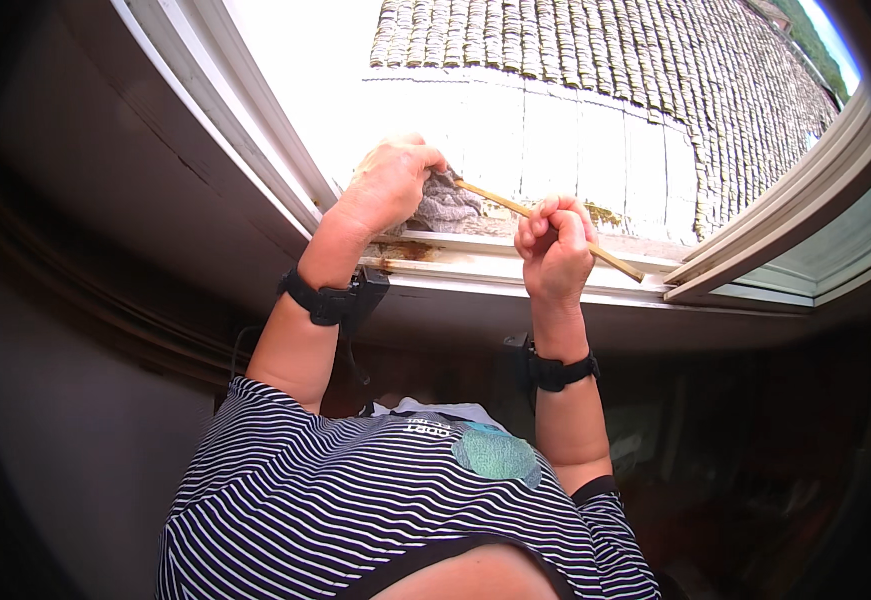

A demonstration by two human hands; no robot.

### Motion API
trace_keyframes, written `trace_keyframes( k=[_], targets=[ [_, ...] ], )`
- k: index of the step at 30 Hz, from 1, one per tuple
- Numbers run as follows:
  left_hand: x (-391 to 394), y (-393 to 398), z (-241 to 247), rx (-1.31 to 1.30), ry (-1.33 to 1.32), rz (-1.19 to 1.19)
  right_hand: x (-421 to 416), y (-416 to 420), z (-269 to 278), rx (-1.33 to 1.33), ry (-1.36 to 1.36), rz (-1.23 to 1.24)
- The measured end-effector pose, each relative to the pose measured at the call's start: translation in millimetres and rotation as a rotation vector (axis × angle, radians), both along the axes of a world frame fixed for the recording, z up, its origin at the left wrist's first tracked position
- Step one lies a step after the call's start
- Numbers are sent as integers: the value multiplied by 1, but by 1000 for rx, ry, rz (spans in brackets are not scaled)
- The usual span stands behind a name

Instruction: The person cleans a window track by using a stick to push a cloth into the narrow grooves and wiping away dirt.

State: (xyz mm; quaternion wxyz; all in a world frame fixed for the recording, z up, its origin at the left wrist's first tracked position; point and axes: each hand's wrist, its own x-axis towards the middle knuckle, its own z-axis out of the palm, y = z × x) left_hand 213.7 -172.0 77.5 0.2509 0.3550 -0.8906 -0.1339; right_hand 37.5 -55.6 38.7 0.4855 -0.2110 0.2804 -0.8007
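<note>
My left hand (pixel 394 180) grips a wet-looking grey cloth (pixel 446 202) that hangs over the outer edge of the window frame. A thin, flat wooden stick (pixel 615 262) runs from the cloth down to the right, and my right hand (pixel 559 240) is closed around its middle. One end of the stick meets the cloth beside my left fingers; the other end lies over the window's bottom track (pixel 480 264) near the sliding sash. Brown, rust-like stains (pixel 405 250) mark the track below the cloth. How the cloth and the stick join is hidden.
A white window jamb (pixel 270 127) rises at the left. Sliding sashes (pixel 788 217) stand at the right, their frames overlapping. Outside, beyond the sill, lie a bright, pale panelled surface (pixel 555 142) and a tiled roof (pixel 593 37). The dark wall under the window is close to my forearms.
</note>
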Motion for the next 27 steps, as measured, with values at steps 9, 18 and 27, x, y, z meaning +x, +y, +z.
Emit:
trace_keyframes(
  k=[9,18,27],
  targets=[
    [-70,-60,-2,612,633,170,-45,16,30,-177,179,-302],
    [-93,-113,-9,780,688,355,-57,47,28,-116,607,-338],
    [-117,-186,-118,261,5,537,-53,61,30,-67,718,-380]
  ],
)
